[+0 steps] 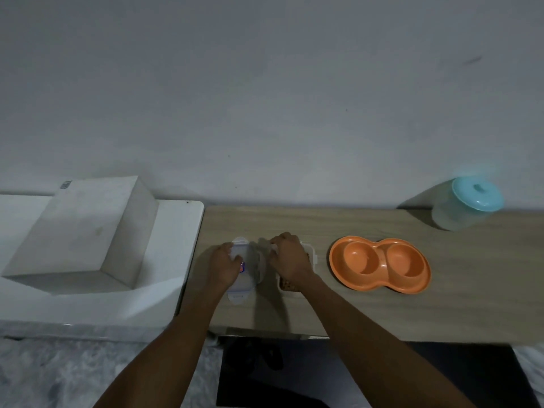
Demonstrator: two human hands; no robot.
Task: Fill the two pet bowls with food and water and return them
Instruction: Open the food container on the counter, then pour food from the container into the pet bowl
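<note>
lid (244,269) left of food box (290,285) — double bowl (379,265) right | jar (468,204) behind, far right

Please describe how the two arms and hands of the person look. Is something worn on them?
Both forearms are bare up to the bottom edge of the picture: no sleeves show. The left hand and the right hand wear no gloves. I see no watch, bracelet or ring, though the light is dim and the fingers are small in the picture.

Both your bare forearms reach forward, converging. Your left hand (224,265) lies palm down, fingers curled in a grasp. Your right hand (290,256) sits just beside it, knuckles up, fingertips pinching.
</note>
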